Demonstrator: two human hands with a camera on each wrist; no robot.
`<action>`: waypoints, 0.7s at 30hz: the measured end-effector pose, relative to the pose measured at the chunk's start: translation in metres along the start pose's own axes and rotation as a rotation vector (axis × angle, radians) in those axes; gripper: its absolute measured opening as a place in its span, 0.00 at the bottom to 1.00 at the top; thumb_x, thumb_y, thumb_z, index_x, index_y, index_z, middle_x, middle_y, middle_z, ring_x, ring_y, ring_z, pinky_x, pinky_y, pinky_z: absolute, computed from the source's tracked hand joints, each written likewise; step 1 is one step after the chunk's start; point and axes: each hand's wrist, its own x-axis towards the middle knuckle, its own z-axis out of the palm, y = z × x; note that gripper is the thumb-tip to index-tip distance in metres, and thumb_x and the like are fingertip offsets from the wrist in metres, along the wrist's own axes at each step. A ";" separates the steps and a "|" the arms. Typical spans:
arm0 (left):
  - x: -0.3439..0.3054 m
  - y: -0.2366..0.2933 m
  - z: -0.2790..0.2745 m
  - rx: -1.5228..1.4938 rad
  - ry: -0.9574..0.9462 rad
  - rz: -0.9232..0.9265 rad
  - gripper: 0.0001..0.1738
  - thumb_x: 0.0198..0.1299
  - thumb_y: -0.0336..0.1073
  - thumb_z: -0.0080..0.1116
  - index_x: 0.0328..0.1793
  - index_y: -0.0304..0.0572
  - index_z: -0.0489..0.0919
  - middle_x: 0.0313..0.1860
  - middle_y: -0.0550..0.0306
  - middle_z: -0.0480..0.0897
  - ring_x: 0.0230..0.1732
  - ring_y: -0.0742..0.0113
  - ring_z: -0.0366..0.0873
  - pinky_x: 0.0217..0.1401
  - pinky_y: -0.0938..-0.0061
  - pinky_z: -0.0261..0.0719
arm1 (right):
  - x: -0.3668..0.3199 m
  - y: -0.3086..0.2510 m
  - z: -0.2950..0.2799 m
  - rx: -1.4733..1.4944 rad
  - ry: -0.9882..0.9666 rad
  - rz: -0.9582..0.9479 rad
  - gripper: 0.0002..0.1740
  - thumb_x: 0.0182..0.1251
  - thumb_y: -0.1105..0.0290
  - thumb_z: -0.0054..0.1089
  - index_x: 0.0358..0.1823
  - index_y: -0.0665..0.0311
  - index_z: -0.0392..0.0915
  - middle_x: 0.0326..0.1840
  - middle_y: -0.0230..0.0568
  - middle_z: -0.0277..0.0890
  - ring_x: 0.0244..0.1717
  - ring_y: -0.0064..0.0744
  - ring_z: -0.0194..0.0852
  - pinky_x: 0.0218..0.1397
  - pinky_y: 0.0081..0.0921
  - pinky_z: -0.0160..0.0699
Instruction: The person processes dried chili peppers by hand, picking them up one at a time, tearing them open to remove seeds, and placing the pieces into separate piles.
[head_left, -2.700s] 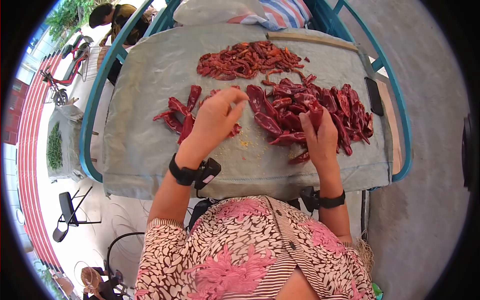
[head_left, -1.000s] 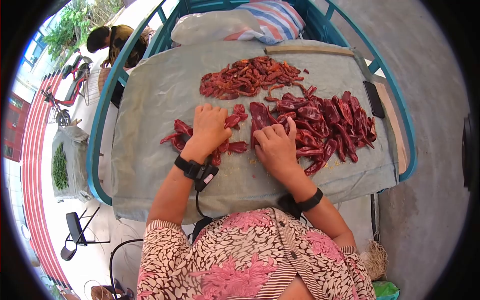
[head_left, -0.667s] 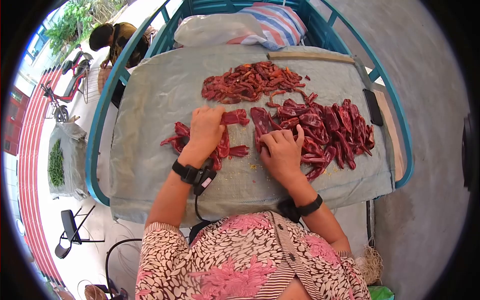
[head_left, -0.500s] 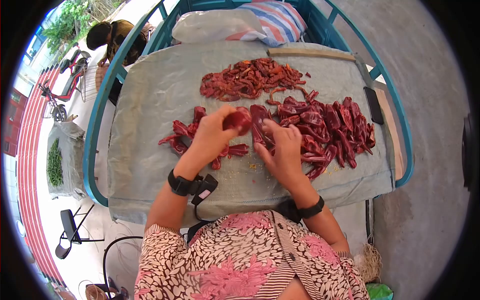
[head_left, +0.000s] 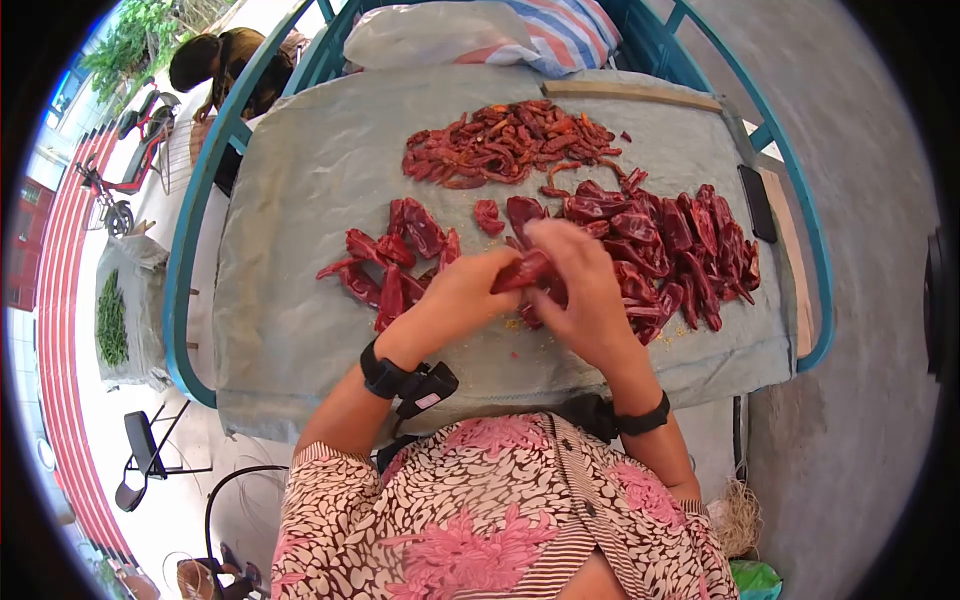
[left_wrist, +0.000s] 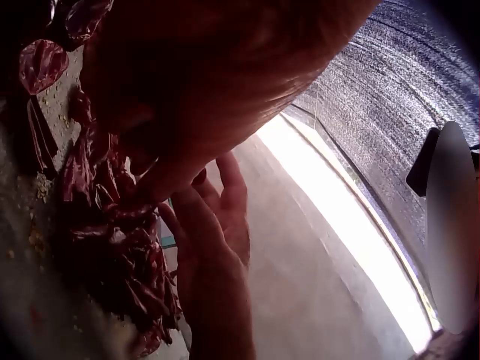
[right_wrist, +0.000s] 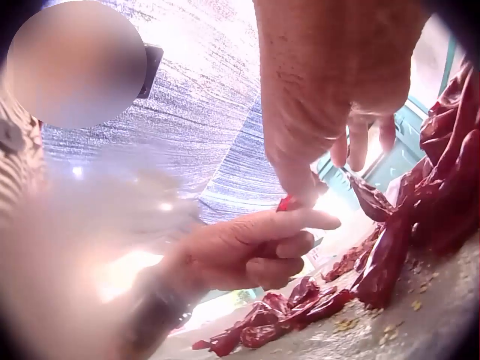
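Observation:
Over the front of the cloth-covered surface, both hands meet at one dried red chili pepper (head_left: 527,270). My left hand (head_left: 462,300) grips it from the left side. My right hand (head_left: 585,285) pinches its other end, thumb below and fingers above; in the right wrist view a red bit of it (right_wrist: 286,202) shows between the hands. Most of the pepper is hidden by fingers. A loose heap of large dried peppers (head_left: 392,250) lies left of the hands, and a bigger heap (head_left: 665,235) lies to the right. One short red piece (head_left: 488,216) rests alone behind the hands.
A pile of smaller, wrinkled chilies (head_left: 510,145) lies farther back. A phone (head_left: 757,203) and a wooden strip (head_left: 630,94) lie near the edges. Teal rails (head_left: 190,240) flank the surface, with a striped bag (head_left: 565,35) behind. Another person (head_left: 235,70) bends at far left.
My left hand picked up a pepper from the left heap and carried it right. My right hand left the pepper near the right heap and came to the held one.

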 end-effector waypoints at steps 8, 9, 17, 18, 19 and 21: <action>-0.021 -0.018 -0.010 0.351 0.229 0.042 0.28 0.52 0.32 0.74 0.62 0.45 0.81 0.46 0.52 0.78 0.49 0.55 0.79 0.53 0.63 0.80 | -0.010 0.016 -0.010 -0.247 0.100 0.015 0.24 0.57 0.73 0.74 0.57 0.56 0.82 0.53 0.38 0.81 0.58 0.42 0.77 0.73 0.51 0.64; -0.022 -0.020 -0.012 0.427 0.257 0.059 0.27 0.51 0.32 0.74 0.60 0.46 0.82 0.46 0.53 0.77 0.49 0.54 0.78 0.54 0.62 0.79 | -0.008 0.020 -0.014 -0.238 0.101 0.049 0.26 0.58 0.71 0.74 0.59 0.56 0.81 0.56 0.39 0.80 0.61 0.44 0.75 0.74 0.51 0.61; -0.014 -0.033 -0.002 0.716 0.223 0.165 0.17 0.51 0.30 0.72 0.49 0.46 0.86 0.45 0.54 0.76 0.50 0.53 0.75 0.55 0.61 0.78 | -0.023 0.024 -0.001 -0.253 0.062 0.062 0.30 0.57 0.70 0.75 0.63 0.55 0.79 0.62 0.39 0.77 0.65 0.46 0.71 0.73 0.48 0.62; -0.014 -0.026 -0.004 0.683 0.243 0.171 0.17 0.52 0.30 0.72 0.49 0.46 0.86 0.44 0.54 0.77 0.49 0.53 0.75 0.54 0.61 0.78 | -0.023 0.023 -0.002 -0.224 0.045 0.045 0.30 0.57 0.70 0.75 0.63 0.55 0.79 0.62 0.39 0.77 0.65 0.46 0.71 0.73 0.47 0.63; -0.015 -0.019 -0.006 0.649 0.263 0.175 0.16 0.53 0.30 0.71 0.50 0.46 0.86 0.43 0.54 0.77 0.48 0.53 0.76 0.54 0.61 0.78 | -0.023 0.019 -0.005 -0.194 0.026 0.028 0.30 0.57 0.71 0.75 0.63 0.55 0.79 0.62 0.39 0.77 0.64 0.46 0.72 0.72 0.47 0.64; -0.017 -0.003 -0.010 0.466 0.180 0.218 0.15 0.55 0.31 0.70 0.50 0.45 0.85 0.41 0.54 0.78 0.45 0.53 0.77 0.50 0.62 0.79 | -0.018 0.003 -0.010 -0.138 -0.037 -0.009 0.29 0.57 0.72 0.75 0.62 0.55 0.79 0.61 0.39 0.78 0.62 0.45 0.74 0.70 0.46 0.67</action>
